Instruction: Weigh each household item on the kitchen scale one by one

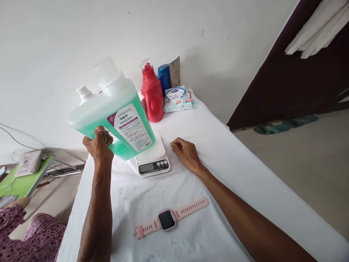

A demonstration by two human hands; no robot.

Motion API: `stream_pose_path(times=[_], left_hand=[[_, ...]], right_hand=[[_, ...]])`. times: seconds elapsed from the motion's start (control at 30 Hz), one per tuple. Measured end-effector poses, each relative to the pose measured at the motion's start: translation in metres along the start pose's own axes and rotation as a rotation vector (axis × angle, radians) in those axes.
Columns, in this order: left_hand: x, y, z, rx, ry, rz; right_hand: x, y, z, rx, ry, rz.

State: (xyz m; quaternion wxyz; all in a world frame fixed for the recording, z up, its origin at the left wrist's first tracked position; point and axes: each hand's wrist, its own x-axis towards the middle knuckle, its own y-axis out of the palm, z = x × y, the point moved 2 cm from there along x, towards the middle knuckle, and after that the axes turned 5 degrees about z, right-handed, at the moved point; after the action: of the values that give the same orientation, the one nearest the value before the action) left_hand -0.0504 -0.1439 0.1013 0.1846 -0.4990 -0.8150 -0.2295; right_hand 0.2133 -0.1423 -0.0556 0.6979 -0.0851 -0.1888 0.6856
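1. Partly over the scale point(154, 168), gripping the tilted jug point(117, 112) by its left side with the left hand point(99, 145); impossible to tell whether clear of the scale.
2. Just right of the scale, holding the right hand point(187, 153) low at the cloth point(218, 149), folded into a loose fist.
3. On the nearer cloth, a watch point(167, 219) laid flat with straps outstretched.
4. At the far end, a red bottle point(152, 92) beside a blue bottle point(164, 77) and packet point(178, 106).
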Motion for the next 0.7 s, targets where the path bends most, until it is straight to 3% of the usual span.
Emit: stream_pose_path(times=[0.27, 0.7], left_hand=[[-0.015, 0.024, 0.018, -0.041, -0.097, 0.041], [-0.016, 0.025, 0.030, -0.019, -0.154, 0.125]], right_hand=[[0.001, 0.000, -0.002, 0.008, -0.003, -0.003], [-0.001, -0.001, 0.000, 0.021, 0.008, 0.012]])
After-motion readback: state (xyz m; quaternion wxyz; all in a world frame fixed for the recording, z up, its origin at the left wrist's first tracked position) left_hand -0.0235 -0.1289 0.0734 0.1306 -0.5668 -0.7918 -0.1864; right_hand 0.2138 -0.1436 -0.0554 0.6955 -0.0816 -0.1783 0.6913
